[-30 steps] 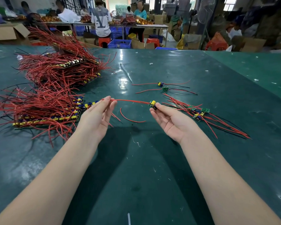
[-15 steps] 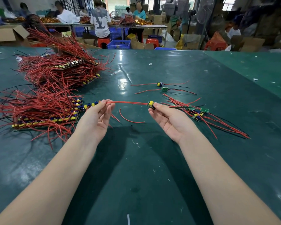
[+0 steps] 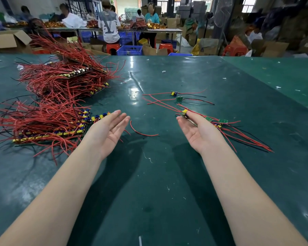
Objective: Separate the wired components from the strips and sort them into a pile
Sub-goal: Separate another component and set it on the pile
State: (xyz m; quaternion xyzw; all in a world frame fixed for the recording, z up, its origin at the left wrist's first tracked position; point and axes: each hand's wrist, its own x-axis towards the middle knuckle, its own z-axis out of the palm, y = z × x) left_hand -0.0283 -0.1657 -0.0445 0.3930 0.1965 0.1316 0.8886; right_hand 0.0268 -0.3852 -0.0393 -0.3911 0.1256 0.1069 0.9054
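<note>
Head view is showing the right hand pinching a wired component at its yellow part w/ thumb and fingertips, centre-right of frame, its red wires trailing up-left over the green table. Left hand is hanging released, palm up, fingers straight, holding nothing, just right of the near strips. Risk, as I'm judging it: the trailing wires are crossing the two loose components lying upper-centre, so moving the held piece toward the sorted pile at mid-right could be dragging those along or tangling w/ the pile's own leads; a light pinch could also be letting the small board slip. A loose red wire offcut is lying btwn the hands, liable to get swept into the pile. Bigger stack of strips is sitting upper left, wires splaying toward centre. Other people are working at tables along the top of frame, well apart, not in the way.
</note>
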